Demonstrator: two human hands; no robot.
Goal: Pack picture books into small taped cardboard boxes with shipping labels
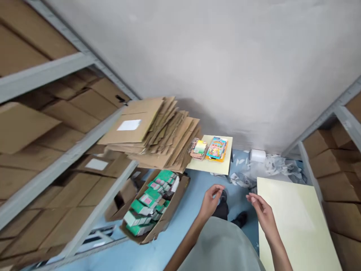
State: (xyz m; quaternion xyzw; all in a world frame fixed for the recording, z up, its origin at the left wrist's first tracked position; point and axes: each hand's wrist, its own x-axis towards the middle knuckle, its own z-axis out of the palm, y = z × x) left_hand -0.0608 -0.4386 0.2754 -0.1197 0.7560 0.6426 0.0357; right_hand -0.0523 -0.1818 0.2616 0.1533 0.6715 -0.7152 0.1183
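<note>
My left hand (211,201) hangs in the air in front of my body, fingers loosely curved with a gap to the thumb and nothing held. My right hand (263,213) is likewise empty, its fingers slightly bent and apart, near the left edge of a pale yellow tabletop (293,218). Beyond my left hand stands a small pale table (197,164) bearing bright booklets (216,147) and a stack of small cards or packs (198,149). To the left, an open cardboard box (172,214) full of green-and-white small boxes (149,197) rests low down.
A tall pile of flattened cardboard (158,131) leans out beside the left shelving (104,124), which is packed with brown cartons (67,195). More cartons (341,188) fill the right rack. Crumpled plastic wrap (278,167) and a white roll (257,155) lie by the wall.
</note>
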